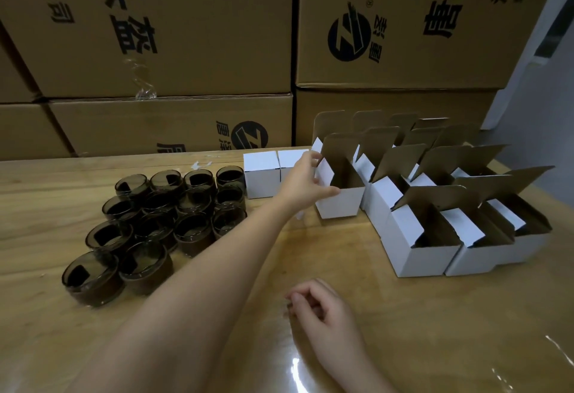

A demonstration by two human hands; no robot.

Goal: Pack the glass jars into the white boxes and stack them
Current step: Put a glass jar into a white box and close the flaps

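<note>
The left hand [306,181] reaches across the middle of the frame and grips an open white box [341,204] at its left wall. The thumb lies on the front face and the fingers [312,156] curl round the side flap. The box stands upright on the wooden surface [403,315] with its brown-lined lid raised.

Right of it, filling the right middle of the frame, more open white boxes [435,237] stand in rows, touching one another. Just left of the hand, two closed white boxes [261,173] sit side by side.

The dark glass jars [167,215] cluster tightly at left centre, upright and unpacked.

The right hand [320,302] rests on the surface at lower centre, its fingers loosely curled and holding nothing.

Brown printed cartons [170,35] are stacked across the top of the frame.
</note>
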